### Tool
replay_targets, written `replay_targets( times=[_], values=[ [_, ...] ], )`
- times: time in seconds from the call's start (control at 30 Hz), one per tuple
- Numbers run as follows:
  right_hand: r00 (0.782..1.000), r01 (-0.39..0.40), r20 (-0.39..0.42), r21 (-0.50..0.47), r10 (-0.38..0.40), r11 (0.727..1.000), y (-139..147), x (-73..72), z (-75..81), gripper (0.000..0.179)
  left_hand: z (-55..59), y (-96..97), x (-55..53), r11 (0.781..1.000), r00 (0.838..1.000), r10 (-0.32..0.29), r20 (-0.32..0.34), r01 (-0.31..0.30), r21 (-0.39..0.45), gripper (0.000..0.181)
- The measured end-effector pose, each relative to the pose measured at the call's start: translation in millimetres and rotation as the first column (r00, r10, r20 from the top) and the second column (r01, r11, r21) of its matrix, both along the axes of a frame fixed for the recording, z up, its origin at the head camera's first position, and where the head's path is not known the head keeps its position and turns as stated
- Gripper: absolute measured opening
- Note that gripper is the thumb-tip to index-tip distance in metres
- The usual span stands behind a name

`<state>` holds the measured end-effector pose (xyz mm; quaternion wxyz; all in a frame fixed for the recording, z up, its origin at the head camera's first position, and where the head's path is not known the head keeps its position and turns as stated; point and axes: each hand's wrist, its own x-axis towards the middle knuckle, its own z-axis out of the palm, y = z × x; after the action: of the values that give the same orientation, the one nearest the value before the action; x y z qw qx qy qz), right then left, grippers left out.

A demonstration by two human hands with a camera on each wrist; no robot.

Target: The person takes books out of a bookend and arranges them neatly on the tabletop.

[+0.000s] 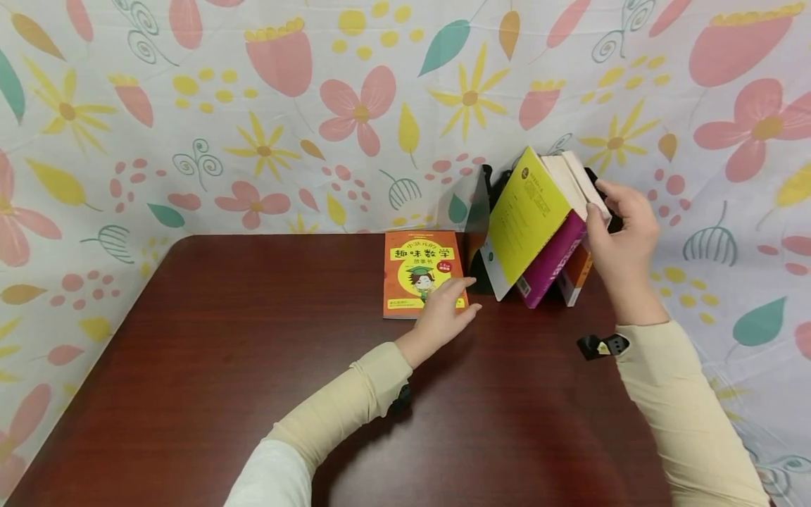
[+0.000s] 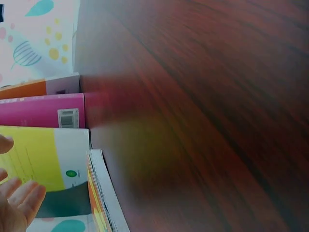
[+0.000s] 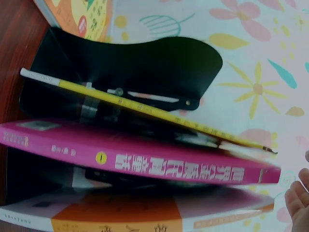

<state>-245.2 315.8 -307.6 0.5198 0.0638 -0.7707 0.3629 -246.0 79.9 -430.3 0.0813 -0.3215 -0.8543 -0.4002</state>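
Three books lean in a black bookend: a thin yellow book, a magenta book and an orange-and-white book. My right hand is at their top right corner, thumb and fingers apart. In the right wrist view its fingertips show just beyond the book ends. My left hand, fingers extended and spread, is over the lower right corner of an orange picture-cover book and points toward the yellow book. The left wrist view shows those fingers in front of the yellow cover.
The dark red-brown table runs beneath everything. A flower-patterned cloth hangs behind it and along the right side. The orange picture-cover book is left of the bookend, against the back edge. A black strap is at my right wrist.
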Motion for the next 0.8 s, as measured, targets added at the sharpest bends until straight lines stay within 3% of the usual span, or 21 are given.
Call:
replay_targets(
  times=[0.1,0.37,0.8],
  values=[
    [1.0,0.023,0.02,-0.036,-0.022,0.999,5.9,-0.1,0.0,0.024,1.3,6.3,1.7,0.999,0.999,0.032,-0.01,-0.032,0.007,0.046],
    [0.998,0.025,0.058,-0.137,-0.017,0.99,25.9,1.9,-2.2,0.026,0.7,24.1,0.9,0.999,0.997,0.044,-0.069,-0.043,0.018,0.047],
    [0.983,0.13,0.15,-0.156,-0.106,0.979,46.4,3.5,-15.6,0.03,-10.1,51.6,-4.8,0.995,0.987,0.099,-0.125,-0.098,0.013,0.05]
  ],
)
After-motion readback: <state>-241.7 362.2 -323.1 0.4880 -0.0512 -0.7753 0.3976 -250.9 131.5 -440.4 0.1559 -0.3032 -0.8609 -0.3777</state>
